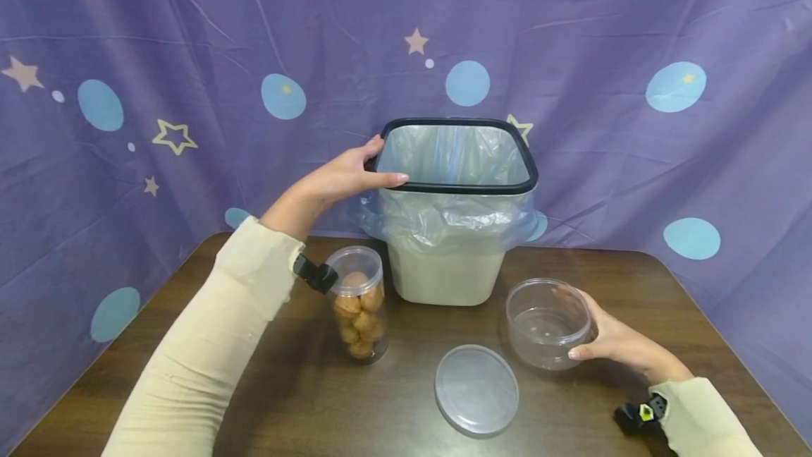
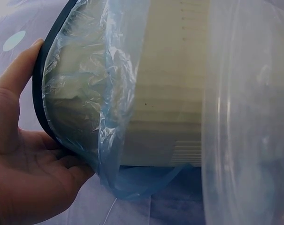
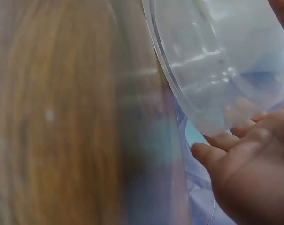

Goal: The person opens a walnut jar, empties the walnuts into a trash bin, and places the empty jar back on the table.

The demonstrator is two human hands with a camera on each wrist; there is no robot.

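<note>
Purple cloth (image 1: 571, 13) printed with stars and blue dots hung behind a dark wooden table (image 1: 285, 400) when I looked through the head camera. A cream bin (image 1: 444, 277) stood at the back of the table, lined with a clear bag (image 1: 444, 221) under a black rim (image 1: 531, 173). My left hand (image 1: 342, 178) gripped that rim at the bin's left corner, thumb along the front edge and fingers over the top. In front of the bin and to its right, my right hand (image 1: 618, 344) wrapped around an empty clear tub (image 1: 545, 323). Its loose lid (image 1: 476, 388) lay flat in front of the bin, and a lidded jar (image 1: 358, 302) of round brown snacks stood at the bin's front left.

From the left wrist, the hand (image 2: 19, 173) curled around the rim (image 2: 38, 103), with the bag (image 2: 109, 117) bunched against the wall of the bin (image 2: 170, 93).

From the right wrist, the fingers (image 3: 235, 140) pressed the tub (image 3: 217, 61) from outside.

I judged the tub light, thin, slick and easy to squash, so best held low around its wall. I could read no labels or writing.
</note>
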